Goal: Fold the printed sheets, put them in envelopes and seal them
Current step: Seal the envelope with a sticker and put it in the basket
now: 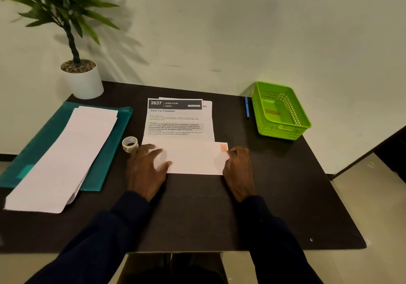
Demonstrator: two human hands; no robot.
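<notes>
Table (285, 206), dark, seen from the head camera. Printed sheets (175, 121) lie in a slightly fanned stack at centre. A stamped envelope (195, 158) lies face up across their near edge. The left hand (147, 169) presses flat on the envelope's left end, fingers spread. The right hand (238, 169) curls on the right end beside the stamp, apparently pinching that edge. The hands are apart, one at each end.

Whether the envelope is filled cannot be told, and its flap is hidden. The step is probably squaring or turning the envelope for sealing. To do it well, keep the left palm flat as an anchor, lift only from the pinched end, and avoid dragging the sheets beneath. The tape (130, 144) stands just beside the left hand, ready for the flap.

Containers: a teal folder (114, 141) at left carries a pile (72, 152) of long white pieces, likely envelopes. A green basket (283, 133) at right shows only an orange patch on its floor, unidentified. A pen (247, 108) lies just beside it.
</notes>
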